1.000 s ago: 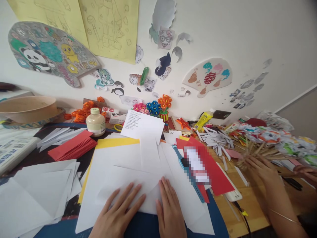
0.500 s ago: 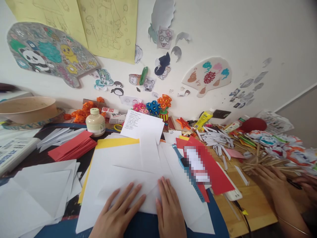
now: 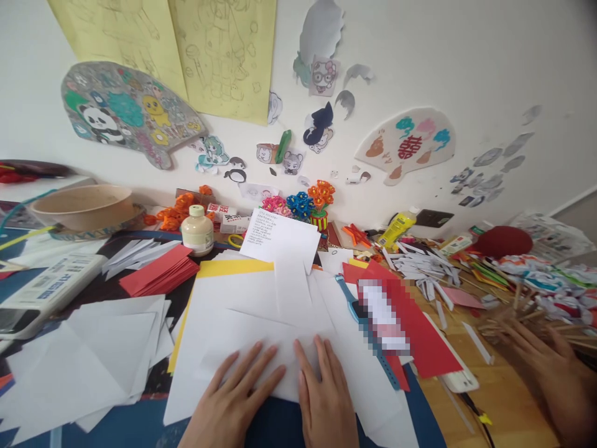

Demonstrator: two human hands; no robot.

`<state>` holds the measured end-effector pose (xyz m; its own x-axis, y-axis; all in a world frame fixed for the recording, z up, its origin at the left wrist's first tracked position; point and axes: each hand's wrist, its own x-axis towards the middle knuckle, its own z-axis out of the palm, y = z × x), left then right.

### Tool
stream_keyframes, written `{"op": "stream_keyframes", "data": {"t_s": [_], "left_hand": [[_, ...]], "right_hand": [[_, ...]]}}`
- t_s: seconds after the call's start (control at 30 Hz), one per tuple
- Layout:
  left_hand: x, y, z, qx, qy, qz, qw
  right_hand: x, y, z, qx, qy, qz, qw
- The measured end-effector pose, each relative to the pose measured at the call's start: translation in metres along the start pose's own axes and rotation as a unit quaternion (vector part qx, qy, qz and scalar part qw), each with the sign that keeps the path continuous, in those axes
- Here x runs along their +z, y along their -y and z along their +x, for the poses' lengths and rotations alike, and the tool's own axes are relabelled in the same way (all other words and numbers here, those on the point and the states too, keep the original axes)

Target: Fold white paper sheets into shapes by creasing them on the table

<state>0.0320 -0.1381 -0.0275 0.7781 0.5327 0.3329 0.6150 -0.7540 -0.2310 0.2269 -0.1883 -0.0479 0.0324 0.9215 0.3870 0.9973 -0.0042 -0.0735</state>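
Observation:
My left hand lies flat with its fingers spread on a folded white sheet. Beside it, my right hand presses on the same sheet with fingers stretched out, holding nothing. Under the folded sheet are larger white papers, with a yellow sheet showing at their top edge. A white card with handwriting lies beyond them. To the right, a blue watch rests on the papers beside a red envelope.
At the left are stacked white sheets, red paper strips, a glue bottle and a beige bowl. Another person's hand is at the right, near thin sticks and white paper strips.
The view has turned slightly left, so everything appears further right. My hands stay on the folded sheet, with the right hand's fingers a little more spread. The other person's hand has moved slightly.

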Motion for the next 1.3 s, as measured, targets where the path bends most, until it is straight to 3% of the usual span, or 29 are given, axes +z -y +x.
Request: {"op": "stream_keyframes", "data": {"t_s": [0.23,0.6,0.87,1.13,1.3], "left_hand": [[0.007,0.012,-0.003,-0.062,-0.017,0.035,0.997],[0.009,0.02,0.0,-0.148,-0.004,0.032,0.988],[0.009,0.021,0.002,-0.164,-0.014,0.002,0.986],[0.008,0.019,0.002,-0.162,-0.007,0.02,0.987],[0.009,0.02,0.002,-0.161,-0.008,0.016,0.987]], "right_hand": [[0.002,0.004,0.009,-0.067,-0.042,-0.089,0.993],[0.006,0.012,0.015,-0.07,-0.042,-0.129,0.988],[0.001,0.033,0.017,0.002,0.021,-0.063,0.998],[0.006,0.038,0.018,0.009,-0.023,-0.027,0.999],[0.012,0.046,0.018,0.012,-0.014,0.003,1.0]]}}
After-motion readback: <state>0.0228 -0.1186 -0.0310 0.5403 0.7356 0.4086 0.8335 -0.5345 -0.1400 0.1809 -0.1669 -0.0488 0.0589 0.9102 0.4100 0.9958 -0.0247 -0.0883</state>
